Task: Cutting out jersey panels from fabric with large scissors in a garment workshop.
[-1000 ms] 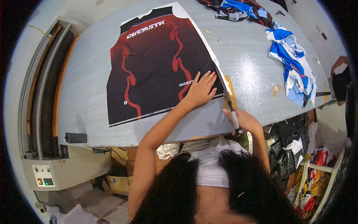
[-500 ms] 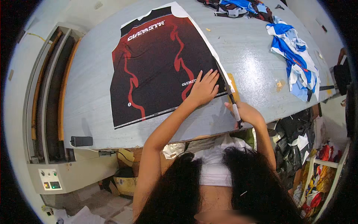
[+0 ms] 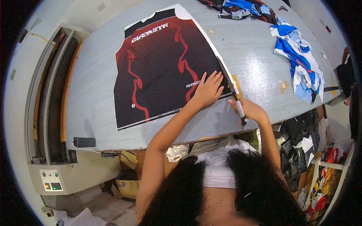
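A black and red printed fabric panel (image 3: pixel 152 75) with a white right margin lies flat on the pale worktable (image 3: pixel 90 105). My left hand (image 3: pixel 206 90) rests on the panel near its lower right, fingers stretched out. My right hand (image 3: pixel 247 111) grips large scissors (image 3: pixel 235 96) with a light-wrapped handle at the panel's lower right corner; the blades lie along the right edge, between the black fabric and the white margin. A yellow patch on the tabletop shows beside the blades.
Blue and white fabric pieces (image 3: pixel 298 60) and a dark mixed pile (image 3: pixel 245 11) lie right and behind. A roller machine (image 3: pixel 51 101) stands left, with a black adapter (image 3: pixel 84 142) on the table near it. Scraps (image 3: pixel 301 147) fill the space below. Another person (image 3: pixel 343 71) is at far right.
My right hand and the scissors have moved slightly forward along the panel's right edge. My left hand stays on the fabric. The whole view has shifted slightly.
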A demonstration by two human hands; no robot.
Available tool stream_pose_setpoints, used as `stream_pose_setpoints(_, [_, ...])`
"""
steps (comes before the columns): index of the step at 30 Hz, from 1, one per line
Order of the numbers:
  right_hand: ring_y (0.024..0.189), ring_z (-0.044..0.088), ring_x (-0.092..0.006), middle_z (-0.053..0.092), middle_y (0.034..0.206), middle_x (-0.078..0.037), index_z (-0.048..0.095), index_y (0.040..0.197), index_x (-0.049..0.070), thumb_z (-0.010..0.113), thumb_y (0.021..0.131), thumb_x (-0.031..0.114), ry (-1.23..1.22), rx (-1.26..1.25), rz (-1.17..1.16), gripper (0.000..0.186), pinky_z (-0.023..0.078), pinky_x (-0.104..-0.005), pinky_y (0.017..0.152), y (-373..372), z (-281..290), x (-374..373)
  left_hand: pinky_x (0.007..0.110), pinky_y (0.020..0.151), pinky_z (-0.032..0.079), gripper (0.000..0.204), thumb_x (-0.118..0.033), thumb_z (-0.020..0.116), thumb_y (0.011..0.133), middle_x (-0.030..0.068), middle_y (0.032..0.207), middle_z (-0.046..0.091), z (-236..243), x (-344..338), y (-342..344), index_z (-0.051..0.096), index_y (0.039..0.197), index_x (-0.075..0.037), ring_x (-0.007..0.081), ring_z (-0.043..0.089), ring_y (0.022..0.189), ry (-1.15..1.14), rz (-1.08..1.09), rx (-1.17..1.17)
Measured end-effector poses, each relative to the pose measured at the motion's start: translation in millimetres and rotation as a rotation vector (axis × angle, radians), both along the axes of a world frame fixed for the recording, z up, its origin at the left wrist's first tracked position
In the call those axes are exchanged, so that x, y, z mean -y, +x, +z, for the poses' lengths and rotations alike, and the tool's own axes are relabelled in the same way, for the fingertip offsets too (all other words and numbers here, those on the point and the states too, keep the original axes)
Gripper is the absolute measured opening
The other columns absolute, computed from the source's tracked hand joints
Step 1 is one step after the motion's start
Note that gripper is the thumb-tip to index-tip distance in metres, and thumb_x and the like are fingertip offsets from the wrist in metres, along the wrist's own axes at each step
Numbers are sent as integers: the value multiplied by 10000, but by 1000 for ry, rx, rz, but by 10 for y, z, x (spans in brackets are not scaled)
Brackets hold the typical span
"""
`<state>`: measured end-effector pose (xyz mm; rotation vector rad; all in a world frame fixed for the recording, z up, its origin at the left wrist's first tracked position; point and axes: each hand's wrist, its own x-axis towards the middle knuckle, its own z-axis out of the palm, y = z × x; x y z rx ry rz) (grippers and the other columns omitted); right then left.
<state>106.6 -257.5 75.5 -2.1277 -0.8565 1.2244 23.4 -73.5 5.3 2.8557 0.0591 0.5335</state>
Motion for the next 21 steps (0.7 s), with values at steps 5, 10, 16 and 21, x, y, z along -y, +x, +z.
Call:
stream_pose_setpoints(5, [441,586,-200,507,514,-73,477,636,3,441,854,546,50,41,-6,586,443,-311,421,15,-32,36,494,1052,155,471,-283,392,890,109,1358,360,-4,19,23,404,1268,-2,251,277,1290,-5,-6,-2])
stream_pose_setpoints(10, [436,581,-193,502,502,-69,471,640,16,447,855,539,0,-13,-7,566,442,-310,418,11,28,0,493,1051,158,472,-284,396,889,111,1353,364,-38,-5,15,398,1274,-12,256,284,1285,15,-4,11])
stream_pose_setpoints(16, [419,535,-163,451,533,-35,465,631,12,457,847,547,-38,-17,-11,577,426,-289,395,-1,52,-36,497,1046,168,467,-285,407,884,114,1340,375,-32,6,11,403,1267,-17,259,290,1280,18,-2,14])
stream_pose_setpoints(21, [428,541,-168,465,566,-42,489,725,-11,469,856,520,0,-18,-15,548,428,-290,391,28,46,-140,501,1043,174,465,-274,432,872,108,1335,379,-34,-1,5,411,1259,-18,256,293,1277,22,-9,27])
